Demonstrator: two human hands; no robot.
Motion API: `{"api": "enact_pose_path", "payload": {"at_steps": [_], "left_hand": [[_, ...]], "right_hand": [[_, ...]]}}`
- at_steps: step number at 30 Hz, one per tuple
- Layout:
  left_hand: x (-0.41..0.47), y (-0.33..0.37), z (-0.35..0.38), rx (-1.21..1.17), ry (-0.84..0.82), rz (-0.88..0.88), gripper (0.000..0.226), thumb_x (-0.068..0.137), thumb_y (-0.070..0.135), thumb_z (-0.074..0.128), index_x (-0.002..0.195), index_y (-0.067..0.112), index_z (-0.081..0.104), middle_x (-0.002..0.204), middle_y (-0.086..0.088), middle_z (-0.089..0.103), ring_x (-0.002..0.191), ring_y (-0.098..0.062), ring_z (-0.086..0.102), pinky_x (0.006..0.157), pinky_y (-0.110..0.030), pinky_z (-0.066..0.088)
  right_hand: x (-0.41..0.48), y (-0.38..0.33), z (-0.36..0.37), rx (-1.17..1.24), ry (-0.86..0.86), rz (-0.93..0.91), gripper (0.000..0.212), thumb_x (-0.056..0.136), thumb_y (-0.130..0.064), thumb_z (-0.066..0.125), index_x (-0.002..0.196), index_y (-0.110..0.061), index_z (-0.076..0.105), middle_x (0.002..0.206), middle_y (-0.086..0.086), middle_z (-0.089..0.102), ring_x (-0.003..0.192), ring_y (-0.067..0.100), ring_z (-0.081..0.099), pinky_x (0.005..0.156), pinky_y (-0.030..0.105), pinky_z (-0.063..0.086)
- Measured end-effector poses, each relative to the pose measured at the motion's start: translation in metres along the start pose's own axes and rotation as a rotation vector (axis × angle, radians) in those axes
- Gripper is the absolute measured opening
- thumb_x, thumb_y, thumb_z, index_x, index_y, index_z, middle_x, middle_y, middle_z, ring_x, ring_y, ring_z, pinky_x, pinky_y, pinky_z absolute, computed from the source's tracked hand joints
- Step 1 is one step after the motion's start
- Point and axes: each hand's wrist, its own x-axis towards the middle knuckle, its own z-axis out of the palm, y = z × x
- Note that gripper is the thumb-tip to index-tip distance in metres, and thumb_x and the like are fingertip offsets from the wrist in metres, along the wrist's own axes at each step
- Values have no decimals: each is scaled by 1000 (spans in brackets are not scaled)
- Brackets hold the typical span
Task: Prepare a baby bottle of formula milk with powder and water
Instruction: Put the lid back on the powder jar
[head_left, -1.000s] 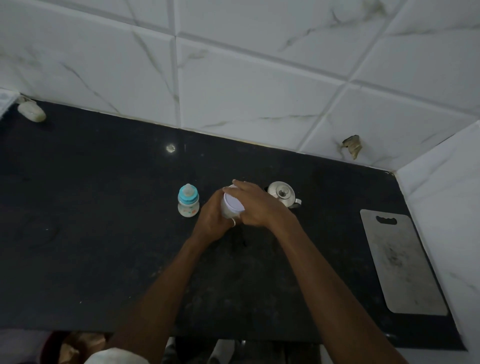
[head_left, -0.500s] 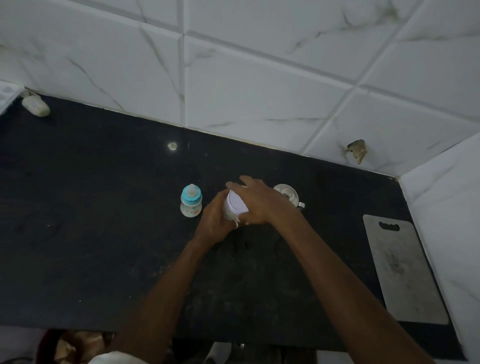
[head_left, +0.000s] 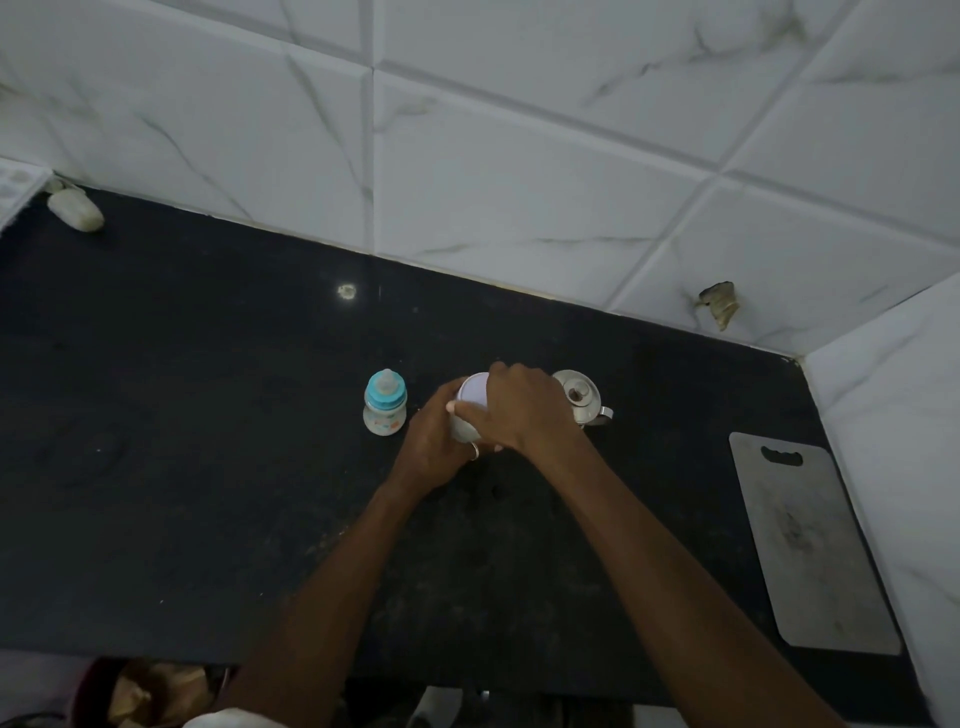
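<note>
Teal-capped, a plastic baby bottle (head_left: 384, 404) was stood on the black counter (head_left: 208, 426), contents unseen. Just right, a white-lidded round tub (head_left: 471, 397) was clasped by the left hand (head_left: 434, 449), its lid gripped by the right hand (head_left: 524, 413), beside a lidded steel pot (head_left: 581, 397).

white container (head_left: 474, 392) is nearly swallowed: left hand (head_left: 434, 447) wraps its side, right hand (head_left: 524, 410) curls over the lid, so only a slice of white top shows and any label is hidden. steel pot (head_left: 579, 397) is part tucked behind the right hand. print on the baby bottle (head_left: 384, 402) is too small to read. a white ribbed thing (head_left: 13, 187) is cut off by the left edge.
</note>
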Motion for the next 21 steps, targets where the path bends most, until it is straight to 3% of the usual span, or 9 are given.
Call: {"api": "enact_pose_path", "payload": {"at_steps": [3,5,8,12,15,17,21], "left_hand": [[0,-1,0,13,13,31,77,76,1,82,142,19,47,130,-4,62,118,-21,61,95,-23,46],[0,-3,0,28,13,37,68,76,1,81,136,15,51,120,-6,65,110,-25,63,90,-25,48],[2,-4,1,-5,1,26,68,76,9,84,136,15,51,113,-1,63,102,-18,61,91,-27,49],[3,-10,2,-14,-3,28,86,75,14,88,148,17,43,141,-3,58,128,-17,56,107,-31,46],[4,-18,5,-27,8,53,93,71,20,92,149,21,41,146,2,54,133,-12,52,111,-33,44],[4,-18,5,-31,16,70,90,71,18,91,147,22,44,142,5,57,130,-7,54,109,-29,46],[4,-19,5,-40,18,97,84,71,12,89,142,25,47,132,15,58,121,12,54,97,-7,42]], "right_hand": [[2,12,-13,-1,-241,-182,84,89,-48,71,156,-21,29,155,14,39,133,35,49,103,44,46],[5,16,-16,-38,-335,-271,93,87,-33,78,160,-28,21,164,11,26,142,36,39,110,49,43],[6,16,-9,-54,-284,-307,87,85,-27,78,158,-28,29,157,10,35,135,34,46,105,48,47],[2,14,-2,-73,-185,-249,78,91,-31,70,157,-26,29,149,15,39,127,36,49,96,45,50],[-2,10,3,-74,-161,-205,76,93,-33,67,158,-26,26,149,19,36,128,38,46,97,47,51],[-3,8,5,-76,-153,-191,77,94,-34,66,158,-25,25,150,20,34,129,39,45,96,46,50],[-6,7,8,-64,-144,-175,78,94,-35,66,158,-24,23,150,22,33,129,39,43,96,45,48]]}}
